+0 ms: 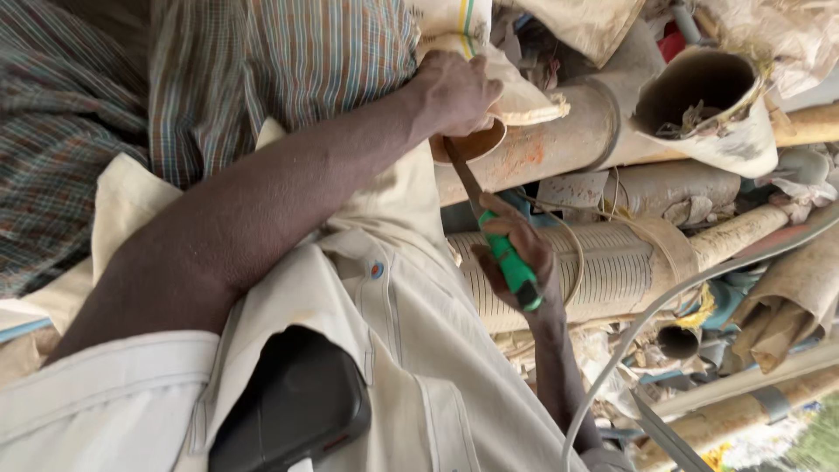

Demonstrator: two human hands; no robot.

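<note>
I see my right hand point(516, 258) closed around the green handle of a saw point(489, 223), its long axis running from about five o'clock up to eleven o'clock, the blade tip reaching under my left hand point(454, 92). That left hand grips the cut end of a cream pipe point(524, 100). A ribbed pipe point(603, 271) lies just behind the handle, a rusty pipe point(559, 144) beside the blade, my pale shirt point(384, 306) at seven o'clock.
</note>
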